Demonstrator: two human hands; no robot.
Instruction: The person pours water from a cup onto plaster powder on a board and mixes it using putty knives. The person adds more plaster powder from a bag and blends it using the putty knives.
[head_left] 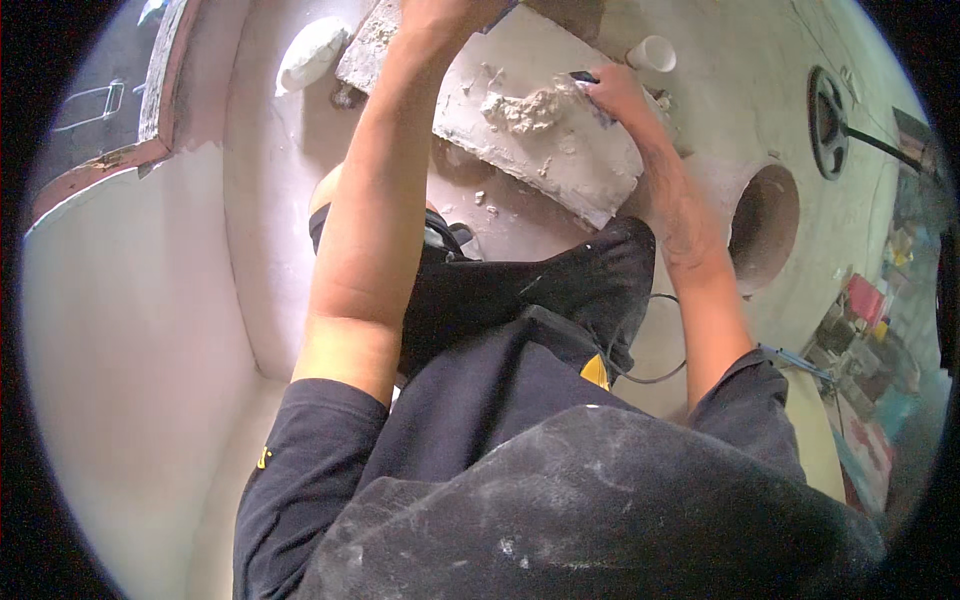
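Note:
My left hand (440, 18) is at the top, partly cut off by the frame, closed around something dark blue that I cannot make out. My right hand (614, 94) grips a dark-handled scraper (585, 77), its blade smeared with pale paste. Below both hands lies a pale, paste-streaked board (590, 170) with a ragged mound of wet plaster (525, 112) on it, just left of the scraper.
A white bag (312, 55) lies upper left, a white cup (652, 54) beyond the board. At right are a round hole (762, 225), a black wheel on a rod (829, 120) and assorted clutter (865, 298). My knees sit below the board; a wooden-edged opening (158, 90) is at left.

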